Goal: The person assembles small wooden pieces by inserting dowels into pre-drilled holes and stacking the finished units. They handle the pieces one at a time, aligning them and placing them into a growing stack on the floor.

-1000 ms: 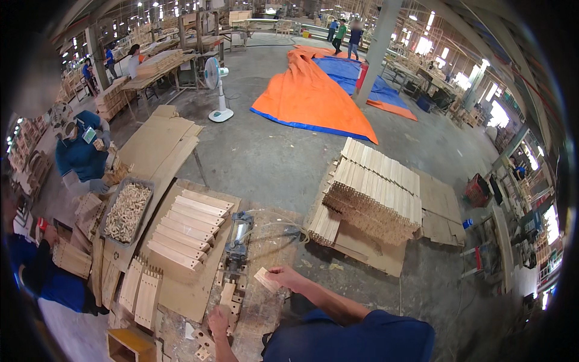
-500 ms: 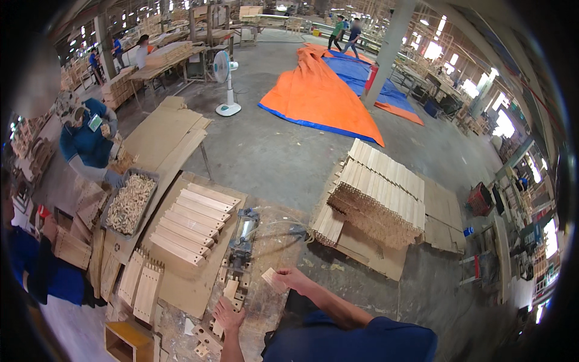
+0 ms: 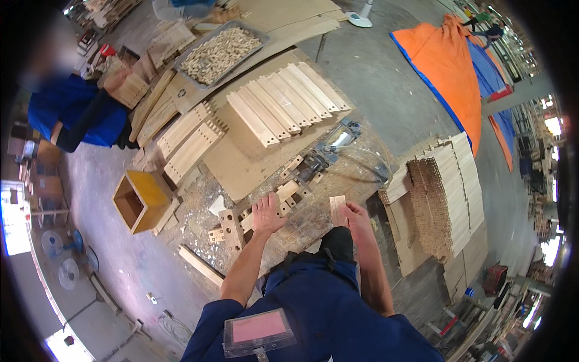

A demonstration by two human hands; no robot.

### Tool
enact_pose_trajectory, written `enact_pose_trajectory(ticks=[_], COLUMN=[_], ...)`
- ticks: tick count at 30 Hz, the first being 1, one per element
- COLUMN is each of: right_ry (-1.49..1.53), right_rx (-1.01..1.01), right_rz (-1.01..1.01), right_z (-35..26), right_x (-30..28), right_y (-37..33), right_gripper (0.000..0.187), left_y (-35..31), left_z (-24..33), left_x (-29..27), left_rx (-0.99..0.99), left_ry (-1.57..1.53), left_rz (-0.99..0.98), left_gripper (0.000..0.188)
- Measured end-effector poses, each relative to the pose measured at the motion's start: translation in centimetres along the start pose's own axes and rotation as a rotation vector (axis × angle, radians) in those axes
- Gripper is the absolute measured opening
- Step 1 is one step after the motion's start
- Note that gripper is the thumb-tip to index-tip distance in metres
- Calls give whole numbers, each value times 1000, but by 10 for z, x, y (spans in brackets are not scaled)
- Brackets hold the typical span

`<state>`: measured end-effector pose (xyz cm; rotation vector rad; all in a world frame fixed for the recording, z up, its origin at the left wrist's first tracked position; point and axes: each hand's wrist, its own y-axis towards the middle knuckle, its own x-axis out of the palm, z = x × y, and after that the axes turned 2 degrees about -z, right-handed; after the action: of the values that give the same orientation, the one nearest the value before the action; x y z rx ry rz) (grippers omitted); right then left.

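Observation:
My right hand (image 3: 358, 222) grips a small flat piece of pale wood (image 3: 337, 209) between thumb and fingers, held up over the workbench (image 3: 313, 212). To its left, my left hand (image 3: 268, 216) lies with fingers stretched out beside the wooden jig blocks (image 3: 288, 190) and appears to touch them. Nothing shows in its grasp. A drilled wooden block (image 3: 231, 229) lies just left of that hand. Beyond the blocks, a metal clamp with an air cylinder (image 3: 325, 152) is fixed to the bench, with hoses trailing from it.
Several pale slats (image 3: 283, 102) lie in a row on cardboard (image 3: 220, 172). Doweled boards (image 3: 193, 145) and a yellow wooden box (image 3: 145, 202) sit left. A tray (image 3: 263, 37) holds wooden dowels. Stacked slats (image 3: 461, 187) stand right. A co-worker in blue (image 3: 78, 114) is at far left.
My view has tilted down and turned left, so the scene appears shifted and rotated. The left hand's fingers are now less spread, beside the jig blocks. My right hand still holds the wood piece.

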<state>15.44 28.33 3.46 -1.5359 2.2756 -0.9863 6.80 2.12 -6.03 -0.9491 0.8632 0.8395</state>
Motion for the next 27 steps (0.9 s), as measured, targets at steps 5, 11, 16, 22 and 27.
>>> enact_pose_trajectory(ticks=[5, 11, 16, 22, 27], right_ry=[108, 32, -44, -28, -57], right_rx=[8, 33, 36, 54, 83], right_rz=[-1, -50, -51, -32, -3], right_z=[11, 5, 2, 6, -1], right_x=[7, 17, 17, 15, 25], right_y=[4, 17, 39, 51, 47], right_gripper=[19, 19, 21, 20, 18], left_y=[0, 4, 9, 10, 7], left_z=[-9, -9, -6, -8, -10], left_x=[2, 1, 1, -1, -3], left_rx=[14, 6, -5, -30, -26], left_ry=[1, -35, -28, -58, -49], left_rz=[50, 39, 4, -45, -32], left_gripper=[96, 95, 95, 94, 96])
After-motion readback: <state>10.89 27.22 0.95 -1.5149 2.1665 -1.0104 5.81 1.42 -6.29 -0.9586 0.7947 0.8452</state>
